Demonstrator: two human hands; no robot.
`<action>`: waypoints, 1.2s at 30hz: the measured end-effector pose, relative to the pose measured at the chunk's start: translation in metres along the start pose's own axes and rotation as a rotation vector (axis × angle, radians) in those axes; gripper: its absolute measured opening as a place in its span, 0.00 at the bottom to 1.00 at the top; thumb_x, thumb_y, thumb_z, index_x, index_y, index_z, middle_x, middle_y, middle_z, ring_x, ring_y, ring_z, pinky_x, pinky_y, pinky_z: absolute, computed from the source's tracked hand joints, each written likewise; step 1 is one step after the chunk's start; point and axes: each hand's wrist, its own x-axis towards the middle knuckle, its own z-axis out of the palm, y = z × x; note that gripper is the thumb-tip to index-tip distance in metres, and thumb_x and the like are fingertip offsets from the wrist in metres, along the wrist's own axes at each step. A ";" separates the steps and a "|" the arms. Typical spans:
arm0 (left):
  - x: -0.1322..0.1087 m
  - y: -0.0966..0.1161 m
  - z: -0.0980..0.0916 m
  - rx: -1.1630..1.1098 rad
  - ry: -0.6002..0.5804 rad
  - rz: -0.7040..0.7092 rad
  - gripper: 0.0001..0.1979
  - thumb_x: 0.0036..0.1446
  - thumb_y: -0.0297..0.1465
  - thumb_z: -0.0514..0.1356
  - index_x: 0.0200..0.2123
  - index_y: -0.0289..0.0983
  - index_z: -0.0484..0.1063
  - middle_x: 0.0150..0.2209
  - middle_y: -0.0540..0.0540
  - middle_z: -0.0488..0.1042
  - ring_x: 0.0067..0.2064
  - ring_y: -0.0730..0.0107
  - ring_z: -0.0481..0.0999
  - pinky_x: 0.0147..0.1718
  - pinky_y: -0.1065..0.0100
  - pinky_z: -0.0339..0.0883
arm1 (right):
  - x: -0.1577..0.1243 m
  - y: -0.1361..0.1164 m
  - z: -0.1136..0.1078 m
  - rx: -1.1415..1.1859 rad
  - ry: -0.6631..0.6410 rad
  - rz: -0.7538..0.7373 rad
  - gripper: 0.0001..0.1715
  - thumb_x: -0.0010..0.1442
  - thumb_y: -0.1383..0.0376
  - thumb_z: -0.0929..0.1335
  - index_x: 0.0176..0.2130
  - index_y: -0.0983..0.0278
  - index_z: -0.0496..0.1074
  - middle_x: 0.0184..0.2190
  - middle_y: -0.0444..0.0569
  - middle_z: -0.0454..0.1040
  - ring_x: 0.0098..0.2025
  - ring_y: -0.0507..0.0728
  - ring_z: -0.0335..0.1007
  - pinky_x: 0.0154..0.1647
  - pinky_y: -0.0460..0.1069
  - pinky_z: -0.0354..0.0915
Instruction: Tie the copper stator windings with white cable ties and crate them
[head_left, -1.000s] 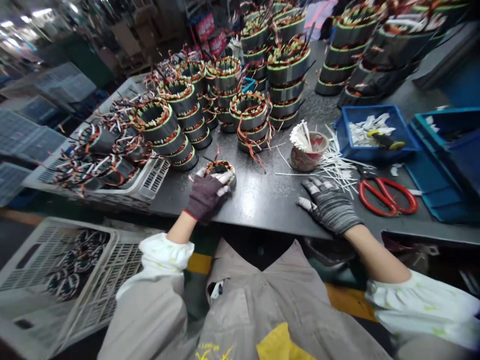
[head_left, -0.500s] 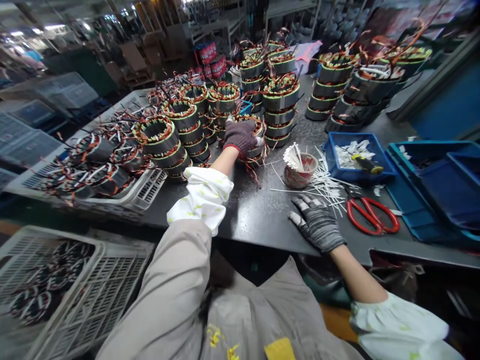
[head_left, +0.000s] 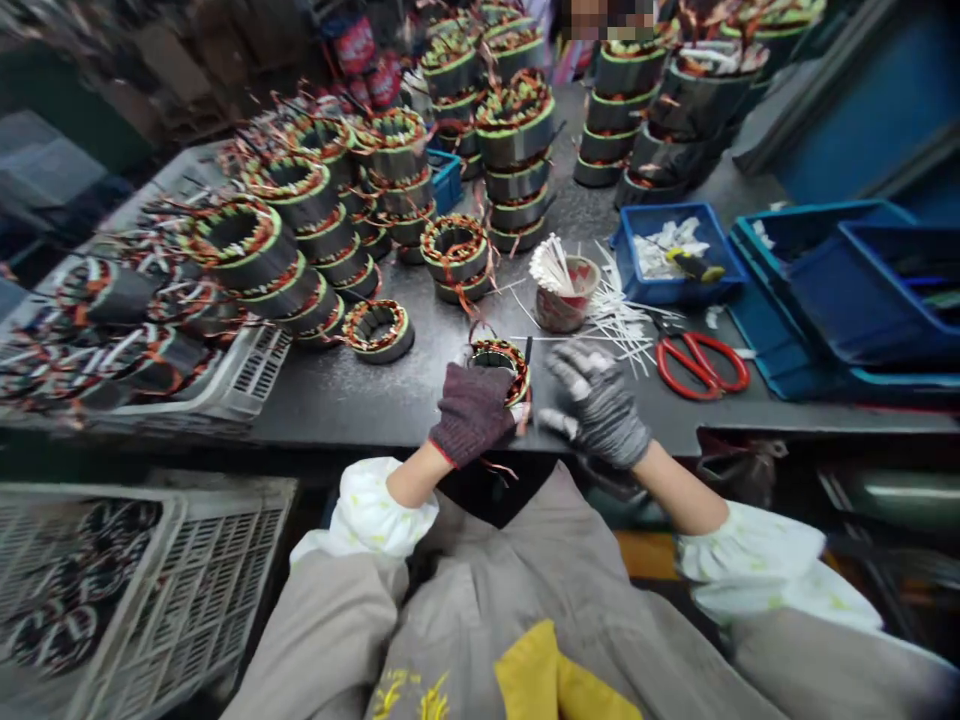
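Note:
My left hand, in a dark maroon knit glove, is shut on a small copper-wound motor stator at the table's near edge. The glove hides the stator's front. My right hand, in a grey knit glove, is open and empty just right of that stator, and I cannot see it touching. Another wound stator lies flat on the dark table to the left. A short stack of stators stands behind it.
Taller stator stacks fill the back. White cable ties stand in a cup and lie loose nearby. Red scissors and a blue tray are to the right. A white crate of stators sits low at left.
My left hand has come back from the stacks to the near edge, now holding a stator. My right hand has risen slightly. A stator now lies alone left of the short stack.

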 end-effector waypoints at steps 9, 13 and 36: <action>-0.050 -0.036 0.003 -0.031 0.222 0.364 0.27 0.68 0.27 0.56 0.68 0.43 0.69 0.68 0.41 0.73 0.72 0.52 0.68 0.73 0.41 0.56 | 0.037 0.017 0.016 -0.007 0.056 0.649 0.20 0.69 0.55 0.63 0.44 0.64 0.79 0.47 0.61 0.81 0.50 0.68 0.76 0.57 0.65 0.71; -0.046 -0.014 0.013 -0.143 0.205 0.176 0.17 0.71 0.35 0.59 0.59 0.43 0.78 0.59 0.40 0.82 0.65 0.48 0.77 0.68 0.40 0.63 | 0.031 0.013 0.009 -0.116 -0.019 0.536 0.26 0.62 0.59 0.67 0.56 0.67 0.77 0.61 0.64 0.75 0.62 0.73 0.70 0.66 0.70 0.65; -0.033 -0.033 0.013 -0.283 0.256 0.204 0.23 0.68 0.38 0.65 0.62 0.37 0.72 0.61 0.35 0.78 0.67 0.51 0.75 0.68 0.45 0.68 | 0.116 -0.043 -0.047 0.038 -0.853 -0.065 0.21 0.60 0.48 0.75 0.36 0.63 0.85 0.26 0.45 0.78 0.27 0.52 0.62 0.32 0.49 0.50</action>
